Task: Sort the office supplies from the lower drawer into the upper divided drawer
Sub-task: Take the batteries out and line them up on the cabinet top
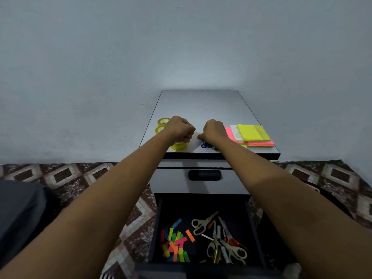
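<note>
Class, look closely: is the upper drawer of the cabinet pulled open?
No, the upper drawer sits closed under the cabinet top; only the lower drawer is open.

Plain pale grey-blue wall (pixel 120 57), unmarked but for a few small specks, brightest just above the cabinet. Floor (pixel 76 178) tiled in mosaic diamonds of dark maroon, beige and white. Small grey cabinet (pixel 201 184) pushed against the wall, with pale tabletop (pixel 201 105) edged in black and a dark recessed handle (pixel 204 175).

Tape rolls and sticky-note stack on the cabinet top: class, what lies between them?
In the head view, both fists, the left hand and right hand, plus small blue items under the right hand.
</note>
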Tool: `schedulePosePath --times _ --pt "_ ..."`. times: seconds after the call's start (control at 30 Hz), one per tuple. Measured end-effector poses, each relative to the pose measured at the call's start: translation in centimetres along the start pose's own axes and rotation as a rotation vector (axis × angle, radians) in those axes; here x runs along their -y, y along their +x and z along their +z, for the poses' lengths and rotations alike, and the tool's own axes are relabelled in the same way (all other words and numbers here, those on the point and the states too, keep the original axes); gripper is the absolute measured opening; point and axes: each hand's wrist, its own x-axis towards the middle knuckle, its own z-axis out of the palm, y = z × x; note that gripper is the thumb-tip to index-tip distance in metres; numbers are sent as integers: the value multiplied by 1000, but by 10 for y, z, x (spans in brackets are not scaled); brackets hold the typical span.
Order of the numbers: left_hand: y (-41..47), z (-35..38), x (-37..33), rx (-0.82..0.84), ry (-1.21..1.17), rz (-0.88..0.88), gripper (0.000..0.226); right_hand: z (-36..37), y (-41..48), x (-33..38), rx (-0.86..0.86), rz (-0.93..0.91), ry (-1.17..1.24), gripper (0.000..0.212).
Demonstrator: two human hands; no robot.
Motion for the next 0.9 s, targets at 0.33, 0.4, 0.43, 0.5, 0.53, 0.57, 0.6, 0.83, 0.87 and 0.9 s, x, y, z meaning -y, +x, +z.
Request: schedulePosePath --times 0.33,0.4,0.43,0.5,0.53,0.57,0.6,0.83,0.87,0.9 --pt "-22 9 9 126 -117 -26 16 -25 -27 -13 -51 -73 243 19" --pt "-30 15 17 210 -107 -72 15 -25 -42 -22 -32 -61 322 15" --pt "-35 18 22 267 -108 -96 15 -24 -50 -27 -15 -54 348 12" --pt "-47 26 36 385 -106 -134 14 -20 -72 -37 38 -59 367 5" --pt "-53 30 44 442 -91 -154 14 -16 -82 -43 69 -60 372 4" --pt "-60 35 54 495 -66 -181 14 -9 -94 -50 103 -52 371 4" --pt "-64 40 65 539 -28 -207 13 -1 -103 -58 137 -42 363 5" --pt "-87 82 155 672 342 -304 23 87 -148 -124 444 57 215 9" --pt "-89 86 167 650 386 -291 26 98 -150 -131 472 69 190 8" --pt "-90 91 180 628 427 -273 26 110 -153 -139 502 87 160 8"
